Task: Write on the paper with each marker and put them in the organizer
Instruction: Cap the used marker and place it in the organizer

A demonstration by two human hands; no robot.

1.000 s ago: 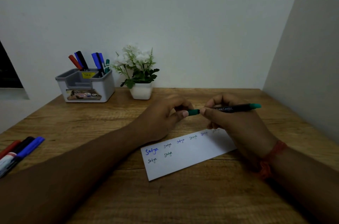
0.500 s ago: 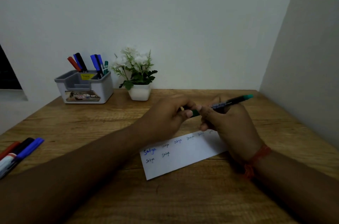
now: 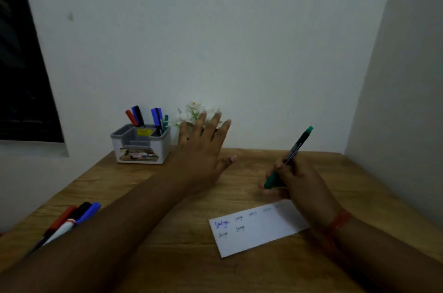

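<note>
My right hand (image 3: 298, 181) grips a green marker (image 3: 291, 155), capped green end pointing down-left, tail tilted up to the right, above the far end of the white paper strip (image 3: 260, 229). The strip lies on the wooden table and carries several small written words. My left hand (image 3: 203, 149) is raised with its fingers spread and holds nothing, to the right of the grey-and-white organizer (image 3: 141, 144). Several markers (image 3: 146, 119) stand in the organizer's back compartment. A few more markers (image 3: 72, 219), red, black, blue and white, lie at the table's left edge beside my left forearm.
A small white pot of white flowers (image 3: 193, 113) stands behind my left hand, mostly hidden by it. White walls close the table (image 3: 167, 264) at the back and on the right. A dark panel (image 3: 21, 65) fills the far left.
My hands have come apart: the left let go of the marker's cap end and lifted up and away with open fingers. The right hand swung the marker to point down-left. The view tilted upward.
</note>
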